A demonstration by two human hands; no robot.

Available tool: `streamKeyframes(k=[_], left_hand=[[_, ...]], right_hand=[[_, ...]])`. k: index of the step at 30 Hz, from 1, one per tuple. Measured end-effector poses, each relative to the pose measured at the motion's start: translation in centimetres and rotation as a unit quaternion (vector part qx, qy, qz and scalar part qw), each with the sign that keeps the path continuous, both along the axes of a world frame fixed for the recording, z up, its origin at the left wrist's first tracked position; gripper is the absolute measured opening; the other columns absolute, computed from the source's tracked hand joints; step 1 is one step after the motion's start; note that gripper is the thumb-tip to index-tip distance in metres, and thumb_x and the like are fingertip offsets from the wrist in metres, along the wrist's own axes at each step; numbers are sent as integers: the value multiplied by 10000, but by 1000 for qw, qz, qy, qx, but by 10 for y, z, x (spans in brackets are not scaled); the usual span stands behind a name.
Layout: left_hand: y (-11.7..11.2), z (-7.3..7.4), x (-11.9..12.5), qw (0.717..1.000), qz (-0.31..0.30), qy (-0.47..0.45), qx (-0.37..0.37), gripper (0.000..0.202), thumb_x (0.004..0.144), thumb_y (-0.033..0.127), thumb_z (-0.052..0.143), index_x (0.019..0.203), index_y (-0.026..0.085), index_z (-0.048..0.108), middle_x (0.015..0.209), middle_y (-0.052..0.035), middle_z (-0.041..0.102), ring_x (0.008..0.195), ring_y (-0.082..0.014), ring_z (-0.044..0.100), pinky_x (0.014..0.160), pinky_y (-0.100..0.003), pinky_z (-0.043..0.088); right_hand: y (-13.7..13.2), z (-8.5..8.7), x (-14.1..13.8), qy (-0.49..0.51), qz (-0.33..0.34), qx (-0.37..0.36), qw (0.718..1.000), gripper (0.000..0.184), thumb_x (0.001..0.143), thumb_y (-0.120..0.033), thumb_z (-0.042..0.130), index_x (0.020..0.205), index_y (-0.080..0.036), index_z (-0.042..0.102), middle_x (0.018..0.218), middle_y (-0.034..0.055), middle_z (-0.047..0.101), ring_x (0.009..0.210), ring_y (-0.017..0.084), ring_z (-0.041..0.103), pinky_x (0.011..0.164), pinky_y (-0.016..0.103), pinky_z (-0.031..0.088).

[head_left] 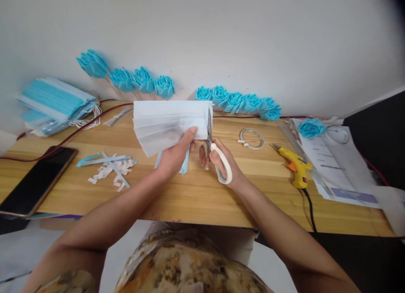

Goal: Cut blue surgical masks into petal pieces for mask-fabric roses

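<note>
My left hand [177,153] pinches a fanned stack of white face mask sheets [164,120] by its lower right part, thumb on top. In my right hand [226,162] is a pair of scissors [224,168] with white handles. Its blades point away from me and lie across the right end of the sheets, close to the edge. A narrow strip of the sheets shows to the right of the blades. Below my left hand, light blue strips [184,164] lie on the table, partly hidden by the hand.
Cut scraps [110,168] and a phone [38,179] lie left, below a pile of blue masks [58,101]. Blue fabric flowers [236,102] line the wall. To the right are a tape roll [252,139], a yellow glue gun [295,164] and printed papers [332,153]. A red-black cable [79,130] crosses the left side.
</note>
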State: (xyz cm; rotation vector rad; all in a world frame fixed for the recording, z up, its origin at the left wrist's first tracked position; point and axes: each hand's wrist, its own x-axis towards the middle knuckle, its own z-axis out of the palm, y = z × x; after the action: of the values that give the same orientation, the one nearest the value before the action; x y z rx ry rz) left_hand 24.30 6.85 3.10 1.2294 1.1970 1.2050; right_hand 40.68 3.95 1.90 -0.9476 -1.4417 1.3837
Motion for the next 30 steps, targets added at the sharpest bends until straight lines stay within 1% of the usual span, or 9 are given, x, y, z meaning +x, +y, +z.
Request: streamKeyframes(k=[3,6,9,15,20,24,30], left_hand=[[-1,-5,1,999,-5,7,32,516,964,542,620,575,224,506,637,-10,557,681,-178,555,790,-349,465],[-1,-5,2,1000,0,4,21,488,943,543,644,586,233,524,611,3,527,654,-185,538,767,-356,458],[-2,-2,2,1000,-2,27,10,487,938,527,637,567,237,513,610,1,517,648,-191,527,757,-360,459],[-3,-2,1,998,-20,56,7,522,950,539,598,547,235,470,635,-1,501,686,-190,528,802,-349,452],[-4,0,1,997,-9,80,9,510,957,525,585,554,238,465,624,5,499,671,-191,527,813,-345,469],[-3,-1,2,998,-11,64,15,494,954,509,592,562,236,466,619,5,494,662,-189,519,794,-345,451],[-2,-6,2,999,-15,32,8,496,951,530,611,579,229,480,628,1,496,655,-187,499,786,-354,426]], right_hand=[[0,-1,1,6,-7,8,1000,629,862,-802,644,1112,-235,540,878,-1,565,684,140,521,605,300,441],[0,-2,1,5,-12,8,1000,629,862,-804,642,1109,-235,538,878,-2,572,683,140,527,612,303,441],[0,-2,1,9,-18,10,1000,638,860,-806,641,1111,-228,541,846,-11,568,662,134,531,587,293,440],[0,-4,2,16,-27,3,999,652,832,-808,671,1093,-221,554,807,-27,566,622,115,538,529,264,443],[0,-5,1,29,-34,-4,999,638,830,-791,688,1083,-219,563,766,-37,571,586,106,539,490,243,436],[0,-6,-1,43,-36,-13,998,635,825,-777,708,1082,-213,572,737,-43,568,569,104,540,467,233,437],[-1,-6,-3,56,-43,-26,997,628,816,-762,731,1075,-210,581,708,-46,577,535,100,540,440,224,439]])
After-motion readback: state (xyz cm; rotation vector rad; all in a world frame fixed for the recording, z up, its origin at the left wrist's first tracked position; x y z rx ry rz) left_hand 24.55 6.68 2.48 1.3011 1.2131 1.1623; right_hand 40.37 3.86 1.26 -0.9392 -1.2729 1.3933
